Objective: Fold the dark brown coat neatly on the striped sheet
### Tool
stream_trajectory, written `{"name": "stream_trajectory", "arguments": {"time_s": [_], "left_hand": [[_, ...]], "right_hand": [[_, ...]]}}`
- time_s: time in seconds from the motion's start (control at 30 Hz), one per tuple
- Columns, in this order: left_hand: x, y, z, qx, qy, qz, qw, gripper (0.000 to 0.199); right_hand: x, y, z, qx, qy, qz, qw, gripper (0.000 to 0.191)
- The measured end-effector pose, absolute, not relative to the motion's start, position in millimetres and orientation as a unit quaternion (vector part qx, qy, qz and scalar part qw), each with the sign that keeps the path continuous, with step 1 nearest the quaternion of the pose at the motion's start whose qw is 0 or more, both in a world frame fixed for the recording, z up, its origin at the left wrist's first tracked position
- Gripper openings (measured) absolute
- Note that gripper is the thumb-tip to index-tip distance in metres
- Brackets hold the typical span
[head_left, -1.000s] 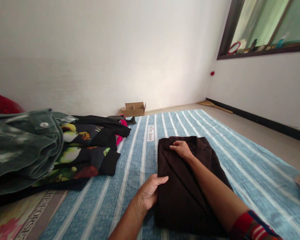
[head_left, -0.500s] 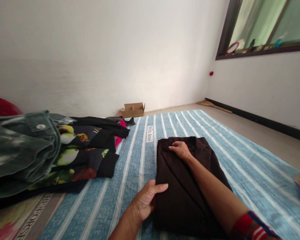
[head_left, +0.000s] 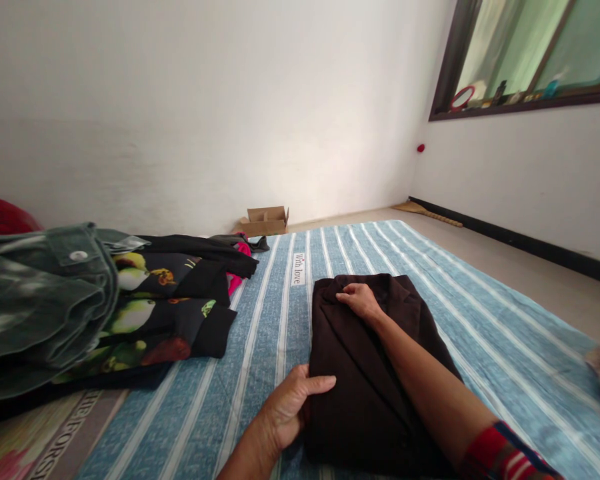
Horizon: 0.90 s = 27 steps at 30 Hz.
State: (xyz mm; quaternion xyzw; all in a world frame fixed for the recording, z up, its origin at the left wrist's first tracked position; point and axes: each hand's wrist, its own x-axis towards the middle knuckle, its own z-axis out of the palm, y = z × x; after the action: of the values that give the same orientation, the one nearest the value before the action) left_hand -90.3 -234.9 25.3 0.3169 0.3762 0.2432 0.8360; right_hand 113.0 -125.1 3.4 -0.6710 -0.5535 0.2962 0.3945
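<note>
A white wall [head_left: 190, 113] rises past the far end of a big blue striped mattress [head_left: 500, 347]. A window [head_left: 510, 57] sits high on the wall to the right of the mattress, and a straw broom [head_left: 430, 215] lies on the floor near its far right corner. A cardboard box [head_left: 265, 222] stands just past its far end.

On the left side of the mattress lies a heap. A green jacket [head_left: 35, 293] lies partly over a black cloth with a fruit print [head_left: 170, 320], and a bit of pink cloth [head_left: 236, 283] pokes out near the far end of the heap.

In the middle of the mattress lies a folded dark brown cloth [head_left: 350, 400]. Its long side runs from the person out toward the far end of the mattress. The right hand [head_left: 361, 300] is on top of the cloth at its far end, and the right arm lies across the cloth. The left hand [head_left: 287, 410] is nearer the person, at the cloth's left edge. The right fingers [head_left: 345, 291] sit close together on a fold. The left fingers [head_left: 320, 382] are close together too and touch the cloth near its edge. I cannot tell if either hand grips the cloth.
</note>
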Motion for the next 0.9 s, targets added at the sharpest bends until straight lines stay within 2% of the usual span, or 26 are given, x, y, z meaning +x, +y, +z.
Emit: {"name": "stream_trajectory", "arguments": {"time_s": [0.3, 0.4, 0.53, 0.7, 0.77, 0.9], "left_hand": [[-89.2, -234.4, 20.8, 0.316, 0.405, 0.24, 0.824, 0.034], [-89.5, -233.7, 20.6, 0.307, 0.413, 0.243, 0.822, 0.032], [-90.6, -232.9, 20.2, 0.293, 0.427, 0.249, 0.818, 0.027], [-90.5, -233.2, 17.2, 0.308, 0.404, 0.236, 0.828, 0.021], [-89.8, -233.7, 15.2, 0.307, 0.414, 0.249, 0.82, 0.014], [-89.3, -234.8, 14.0, 0.292, 0.449, 0.277, 0.798, 0.019]], "right_hand": [[111.7, -131.6, 23.0, -0.702, -0.584, 0.257, 0.315, 0.02], [114.0, -143.7, 39.3, -0.719, -0.593, 0.217, 0.291, 0.015], [107.5, -184.9, 63.9, -0.722, -0.625, 0.133, 0.266, 0.019], [76.2, -256.2, 74.7, -0.552, -0.768, 0.103, 0.309, 0.015], [64.0, -273.5, 69.1, -0.506, -0.803, 0.105, 0.296, 0.015], [52.5, -281.2, 52.2, -0.511, -0.817, 0.097, 0.247, 0.018]]}}
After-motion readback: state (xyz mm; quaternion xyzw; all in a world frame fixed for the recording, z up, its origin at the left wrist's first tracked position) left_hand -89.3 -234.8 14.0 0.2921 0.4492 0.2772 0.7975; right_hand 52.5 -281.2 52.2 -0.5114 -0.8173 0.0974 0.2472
